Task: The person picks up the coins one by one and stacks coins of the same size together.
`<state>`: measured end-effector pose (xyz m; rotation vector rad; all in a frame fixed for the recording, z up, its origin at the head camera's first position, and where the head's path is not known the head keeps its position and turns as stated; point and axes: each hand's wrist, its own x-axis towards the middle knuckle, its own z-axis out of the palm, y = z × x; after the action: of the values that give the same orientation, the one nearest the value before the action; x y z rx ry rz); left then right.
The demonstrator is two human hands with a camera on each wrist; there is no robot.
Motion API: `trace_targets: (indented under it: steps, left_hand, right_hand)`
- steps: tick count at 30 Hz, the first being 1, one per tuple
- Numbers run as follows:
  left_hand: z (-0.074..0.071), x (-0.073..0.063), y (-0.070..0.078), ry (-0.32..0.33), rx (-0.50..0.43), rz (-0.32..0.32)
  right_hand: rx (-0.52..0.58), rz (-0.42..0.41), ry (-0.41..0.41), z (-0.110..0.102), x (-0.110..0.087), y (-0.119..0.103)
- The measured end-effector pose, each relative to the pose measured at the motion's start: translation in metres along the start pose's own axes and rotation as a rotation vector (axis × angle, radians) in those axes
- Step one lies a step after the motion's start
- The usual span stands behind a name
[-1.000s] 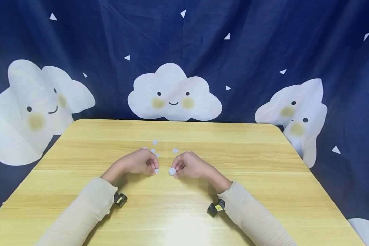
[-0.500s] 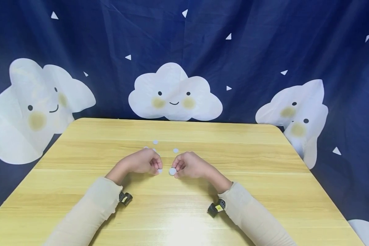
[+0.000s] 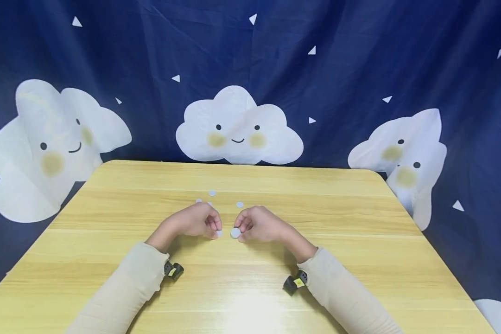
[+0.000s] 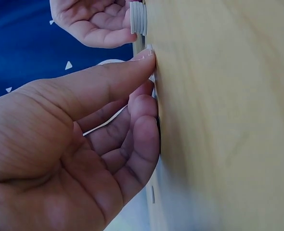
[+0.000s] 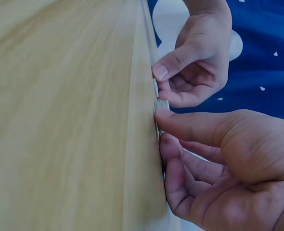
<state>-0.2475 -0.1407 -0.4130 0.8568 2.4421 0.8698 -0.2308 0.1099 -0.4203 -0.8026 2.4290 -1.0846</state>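
Near the middle of the wooden table (image 3: pixel 338 208), my left hand (image 3: pixel 198 220) pinches a small round white disc (image 3: pixel 219 233) between thumb and fingers, low at the tabletop. Just to its right is a short stack of white discs (image 3: pixel 235 233), gripped at its side by the thumb and fingers of my right hand (image 3: pixel 260 225). The left wrist view shows the stack (image 4: pixel 138 18) edge-on, several discs thick. A narrow gap separates the pinched disc from the stack in the head view. In the right wrist view the left hand's disc (image 5: pixel 156 88) stands close to the stack (image 5: pixel 162 104).
Beyond the hands lie loose white discs: one farther back (image 3: pixel 212 193), another disc (image 3: pixel 239 204) behind the right hand, and others partly hidden by the left hand. A dark blue curtain (image 3: pixel 150 41) with white clouds hangs behind the table's far edge.
My left hand has slid right with its disc, narrowing the gap to the stack and covering one loose disc behind it. The right hand has stayed at the stack.
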Motion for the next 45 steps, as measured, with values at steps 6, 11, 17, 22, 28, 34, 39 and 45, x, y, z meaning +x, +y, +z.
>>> trace_targets:
  steps: [6, 11, 17, 22, 28, 34, 39, 45]
  left_hand:
    - [0.001, 0.000, 0.003, 0.021, 0.017, -0.055]
    - [0.000, -0.001, 0.006, 0.025, 0.011, -0.079]
    - [0.001, -0.002, 0.007, 0.035, 0.007, -0.099]
    - [0.001, -0.002, 0.007, 0.046, 0.007, -0.124]
    - [0.001, -0.002, 0.005, 0.049, -0.016, -0.132]
    - [0.002, -0.005, 0.003, 0.041, -0.017, -0.137]
    - [0.002, -0.008, 0.003, 0.039, -0.036, -0.146]
    - [0.001, -0.002, 0.005, 0.034, -0.033, -0.115]
  right_hand:
    - [0.019, 0.004, -0.027, -0.005, -0.002, -0.002]
    - [0.002, 0.004, -0.060, -0.010, -0.003, -0.008]
    - [-0.079, -0.032, -0.088, -0.018, 0.001, -0.013]
    - [-0.138, -0.071, -0.080, -0.026, 0.010, -0.016]
    - [-0.182, -0.081, -0.063, -0.034, 0.029, -0.020]
    - [-0.185, -0.087, -0.066, -0.029, 0.053, -0.024]
    - [-0.210, -0.096, -0.082, -0.021, 0.070, -0.026]
    - [-0.260, -0.067, -0.062, -0.020, 0.081, -0.024]
